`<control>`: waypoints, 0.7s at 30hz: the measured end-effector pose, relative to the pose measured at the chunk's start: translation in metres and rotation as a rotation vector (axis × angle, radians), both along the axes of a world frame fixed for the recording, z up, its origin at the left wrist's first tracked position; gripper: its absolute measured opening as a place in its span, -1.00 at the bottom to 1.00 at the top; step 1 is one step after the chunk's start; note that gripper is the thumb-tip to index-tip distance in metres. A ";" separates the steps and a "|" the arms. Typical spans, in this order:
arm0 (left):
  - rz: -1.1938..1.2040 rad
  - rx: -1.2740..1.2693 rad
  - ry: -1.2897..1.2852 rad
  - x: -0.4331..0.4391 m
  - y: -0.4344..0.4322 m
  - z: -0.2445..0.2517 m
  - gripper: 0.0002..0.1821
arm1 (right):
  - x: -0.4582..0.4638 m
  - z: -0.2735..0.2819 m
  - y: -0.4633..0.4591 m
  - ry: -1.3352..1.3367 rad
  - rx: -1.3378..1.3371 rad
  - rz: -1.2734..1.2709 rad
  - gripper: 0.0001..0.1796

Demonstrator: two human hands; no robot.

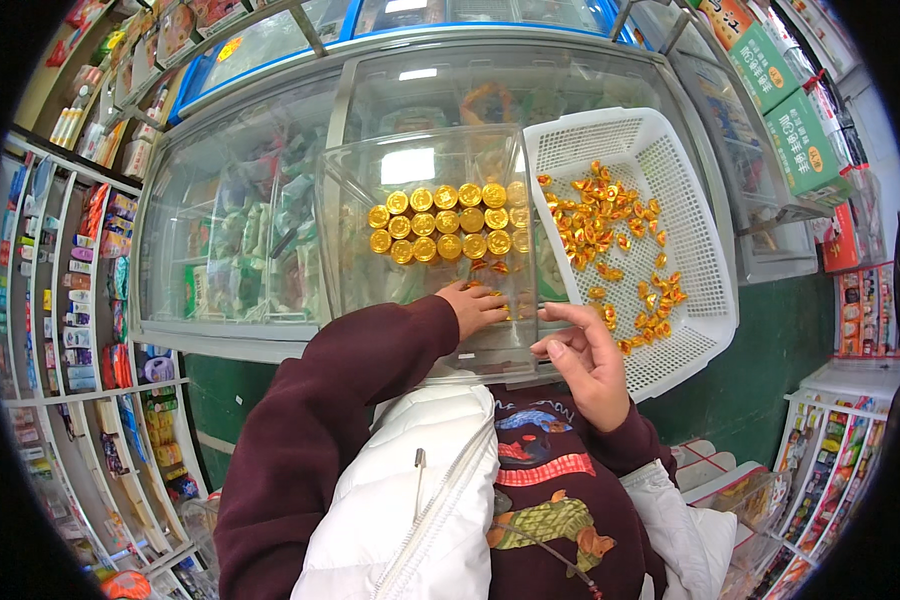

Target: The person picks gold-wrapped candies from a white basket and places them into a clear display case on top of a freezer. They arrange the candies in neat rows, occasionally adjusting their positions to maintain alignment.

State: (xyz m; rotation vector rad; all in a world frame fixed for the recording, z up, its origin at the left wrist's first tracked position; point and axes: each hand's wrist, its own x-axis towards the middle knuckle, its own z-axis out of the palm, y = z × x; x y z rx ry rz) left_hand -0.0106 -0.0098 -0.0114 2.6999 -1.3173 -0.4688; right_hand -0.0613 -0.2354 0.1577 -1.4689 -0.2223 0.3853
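Note:
A clear plastic bin [352,300] stands on the glass lid of a chest freezer. Inside it, round gold-foil pieces [447,223] like coins lie in three rows. My left hand [478,309] reaches into the bin, palm down over several small gold-and-red wrapped pieces [495,267]; whether it grips any is hidden. At the bin's right wall, my right hand [585,360] has its thumb and fingers curled and apart, with nothing visible between them. A white perforated plastic basket [701,225] sits tilted against the bin's right side, holding many loose gold-and-red wrapped pieces [600,202].
The freezer's glass top [232,225] extends left, with bagged goods beneath. Shelves of packaged goods [79,300] line the left side. Green boxes [806,142] stand at the upper right, and another shelf rack [832,450] is at the lower right.

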 end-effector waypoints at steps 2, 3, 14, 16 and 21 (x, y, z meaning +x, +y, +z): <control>0.007 0.059 0.107 0.001 0.006 0.006 -0.43 | 0.000 0.000 -0.001 0.011 0.001 -0.009 -0.60; 0.016 0.081 0.151 0.003 0.009 0.011 -0.44 | 0.000 0.000 -0.002 0.007 0.019 -0.010 -0.60; 0.182 0.057 -0.007 0.004 -0.011 0.026 -0.51 | 0.000 0.000 -0.002 0.016 -0.001 -0.025 -0.59; 0.194 0.081 0.004 0.005 -0.013 0.023 -0.49 | 0.000 0.000 -0.002 0.015 -0.004 -0.023 -0.59; 0.290 0.021 0.015 0.009 -0.020 0.013 -0.41 | -0.001 0.000 -0.003 0.000 -0.001 -0.021 -0.59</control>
